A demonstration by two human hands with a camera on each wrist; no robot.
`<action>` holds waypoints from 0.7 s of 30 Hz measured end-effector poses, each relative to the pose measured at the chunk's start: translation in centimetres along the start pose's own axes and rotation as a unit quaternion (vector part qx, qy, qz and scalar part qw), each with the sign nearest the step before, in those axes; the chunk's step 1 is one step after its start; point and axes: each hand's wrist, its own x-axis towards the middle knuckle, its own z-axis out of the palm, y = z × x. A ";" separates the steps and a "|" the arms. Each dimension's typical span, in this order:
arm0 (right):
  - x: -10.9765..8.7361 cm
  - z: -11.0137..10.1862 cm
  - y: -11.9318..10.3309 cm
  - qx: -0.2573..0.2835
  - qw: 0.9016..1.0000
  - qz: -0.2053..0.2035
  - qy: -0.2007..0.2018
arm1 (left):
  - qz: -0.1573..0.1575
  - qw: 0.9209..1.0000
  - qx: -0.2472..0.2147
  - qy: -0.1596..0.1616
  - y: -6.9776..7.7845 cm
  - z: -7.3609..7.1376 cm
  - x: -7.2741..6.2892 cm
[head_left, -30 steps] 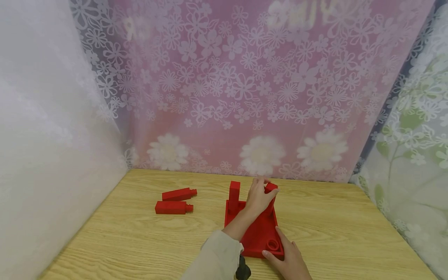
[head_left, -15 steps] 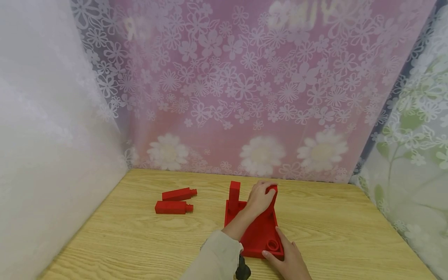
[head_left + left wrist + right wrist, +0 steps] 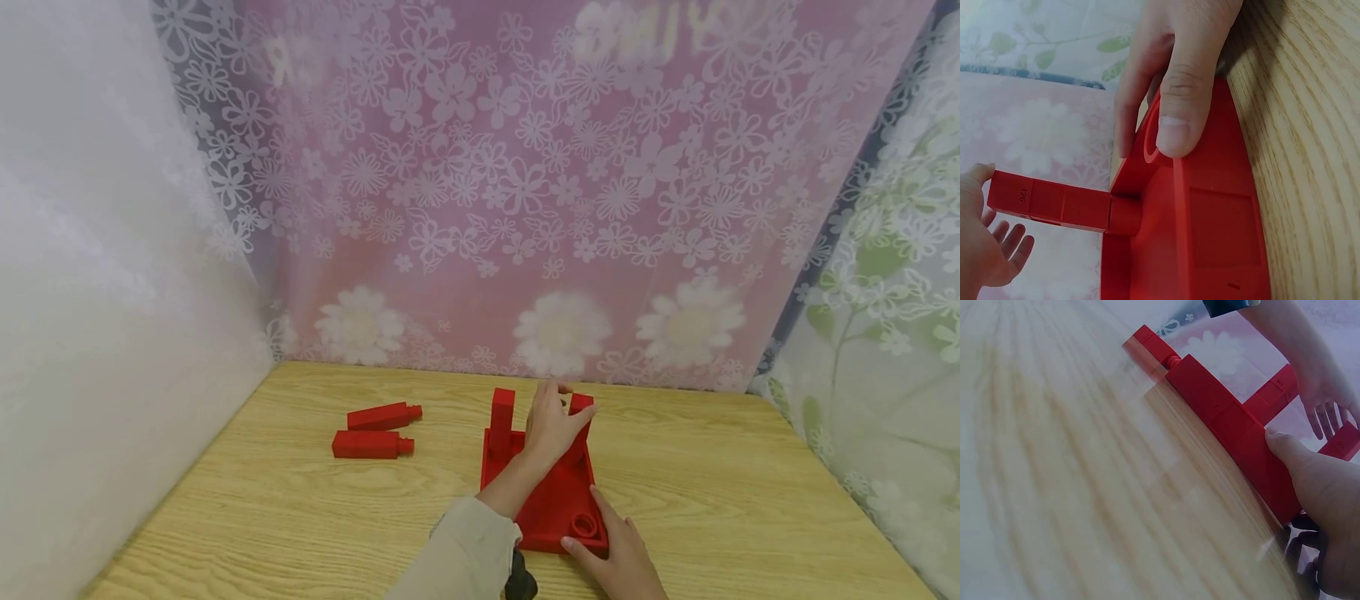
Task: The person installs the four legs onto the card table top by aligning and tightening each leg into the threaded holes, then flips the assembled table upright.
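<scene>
A red, shallow, square tray [image 3: 551,500] lies on the table with two square posts upright at its far corners. My left hand [image 3: 552,421] is at the top of the far right post [image 3: 1047,200]; its thumb touches the post while the other fingers are spread away from it. The far left post [image 3: 502,421] stands by itself. At the near right corner my right hand [image 3: 626,554] grips the tray, thumb on the front edge and fingers along the right side. A round red socket [image 3: 583,525] shows inside that corner. The near left corner is hidden behind the left sleeve.
Two loose red posts with narrow ridged ends, a nearer post [image 3: 367,444] and a farther post [image 3: 382,415], lie left of the tray on the wood-grain table [image 3: 712,492]. A pink flowered curtain [image 3: 465,208] hangs behind, with pale sheets at both sides.
The left hand's fingers closed round the far right post's top half a second ago, and now have spread off it. The right hand and tray have stayed in place.
</scene>
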 end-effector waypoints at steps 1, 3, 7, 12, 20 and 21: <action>0.0 0.0 0.0 -0.001 1.000 0.000 0.001 | 0.000 1.000 0.001 -0.003 -0.1 0.0 0.0; 0.0 0.0 -0.1 -0.003 1.000 -0.001 0.001 | 0.003 1.000 0.004 -0.007 -0.2 0.1 0.0; -0.1 -0.1 -0.2 0.004 1.000 -0.002 0.000 | 0.009 1.000 0.007 -0.017 -0.3 0.0 0.0; -0.1 -0.1 -0.2 0.008 1.000 -0.004 0.002 | 0.017 0.999 0.002 -0.033 -0.3 -0.1 0.0; -0.1 -0.1 0.0 0.007 1.000 -0.006 0.006 | 0.029 0.998 -0.007 -0.046 -0.6 -0.2 0.0; -0.1 -0.1 0.0 0.008 1.000 -0.005 0.006 | 0.030 0.998 -0.007 -0.048 -0.6 -0.2 0.1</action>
